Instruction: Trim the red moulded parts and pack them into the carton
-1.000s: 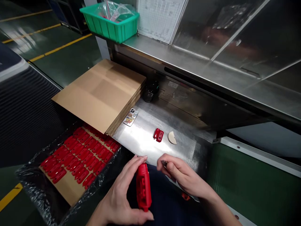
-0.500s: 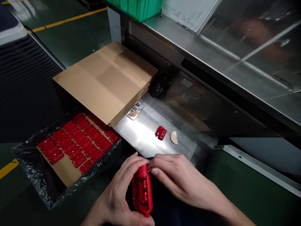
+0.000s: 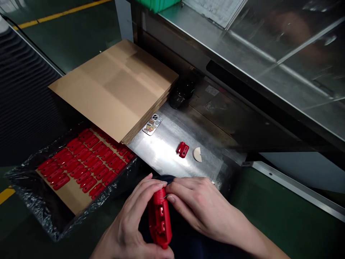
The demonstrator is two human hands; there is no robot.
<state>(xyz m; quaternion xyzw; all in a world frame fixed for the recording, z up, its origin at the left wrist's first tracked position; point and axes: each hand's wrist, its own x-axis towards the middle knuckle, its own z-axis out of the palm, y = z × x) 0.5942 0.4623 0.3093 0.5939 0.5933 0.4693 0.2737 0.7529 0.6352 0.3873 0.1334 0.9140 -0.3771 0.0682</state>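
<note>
My left hand [image 3: 134, 223] is wrapped round a long red plastic part [image 3: 159, 221], held upright low in the middle of the view. My right hand [image 3: 196, 205] is closed in a pinch on a thin metal tool whose tip touches the top end of that part; most of the tool is hidden by the fingers. A smaller red piece [image 3: 182, 149] and a pale half-round chip [image 3: 197, 154] lie on the steel bench [image 3: 161, 154] just beyond my hands.
A plastic-lined box [image 3: 40, 212] at the left holds several rows of red parts on cardboard. A stack of cardboard sheets [image 3: 113, 86] overhangs it. A phone [image 3: 152, 125] and a dark object [image 3: 182, 94] lie on the bench. A steel machine housing [image 3: 256, 46] runs along the back.
My right hand has come in from the right and now presses its tool against the top of the red part. The view has tilted down and the green bin has almost left it.
</note>
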